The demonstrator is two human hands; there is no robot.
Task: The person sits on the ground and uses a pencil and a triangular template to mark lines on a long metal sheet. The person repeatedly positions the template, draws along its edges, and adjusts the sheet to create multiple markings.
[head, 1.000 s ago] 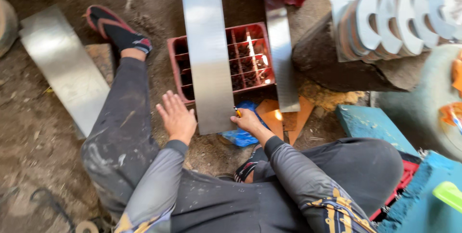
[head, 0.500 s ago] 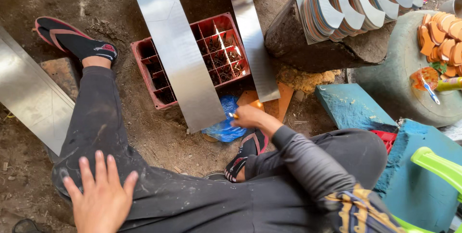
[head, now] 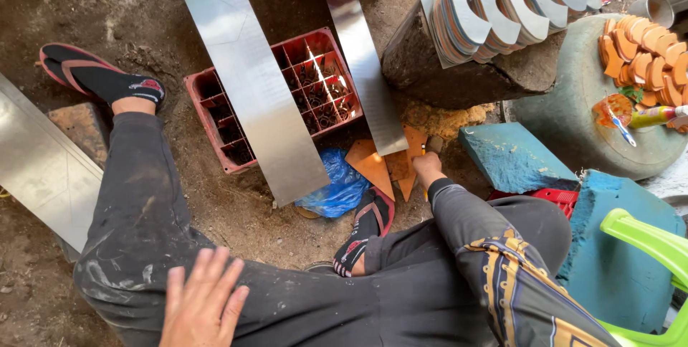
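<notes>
Right hand (head: 428, 168) now down among the orange wedge pieces (head: 376, 168) on the ground, just past the end of the narrow metal strip (head: 362, 60); a second ago up at the end of the wide metal strip (head: 247, 74). Fingers curled downward around something small and pale; whether pinching it or only touching, cannot tell. Wide strip now free of both hands, lying across the red crate (head: 276, 100), near end beside the blue plastic bag (head: 337, 189). Left hand (head: 204, 300) pulled back from the strip, resting flat on the dark trouser leg, fingers spread, holding nothing. Seems a switch from steadying the wide strip to picking among the wedges. Farther from the right fingers: stacked grey cut-outs (head: 502, 3) on a stump (head: 459, 74), orange discs (head: 648, 56) on a round green block (head: 595, 117), a blue foam slab (head: 512, 157).
</notes>
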